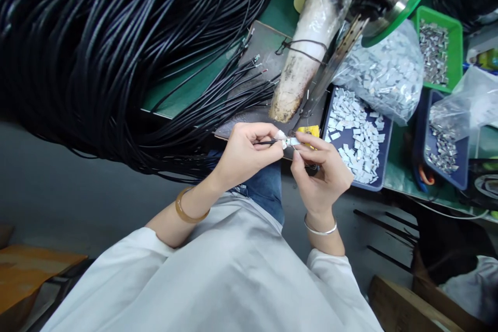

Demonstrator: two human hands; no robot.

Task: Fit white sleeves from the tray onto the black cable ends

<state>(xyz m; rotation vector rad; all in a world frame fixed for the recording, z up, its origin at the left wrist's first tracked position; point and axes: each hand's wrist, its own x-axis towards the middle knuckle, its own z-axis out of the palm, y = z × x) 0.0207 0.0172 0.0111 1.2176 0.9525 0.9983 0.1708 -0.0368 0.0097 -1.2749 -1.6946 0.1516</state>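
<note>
My left hand (251, 150) is closed, pinching the end of a black cable (265, 142) between thumb and forefinger. White wraps cover those two fingertips. At the cable's tip is a small flat pale-blue and silver piece (291, 141). My right hand (321, 166) pinches at the far side of this piece with thumb and fingers curled. A thin wire-like strand shows by the right thumb; which part it belongs to I cannot tell. Just beyond the right fingers lies a yellow block (309, 130), partly hidden by them.
A large heap of black cables (116, 52) fills the left. A wrapped white tube (298, 72) slants down ahead of my hands. To the right stand a blue tray (383, 168) of small pale pieces, a plastic bag (383, 70), a green tray (455, 44) and another blue tray (462, 168) holding metal parts.
</note>
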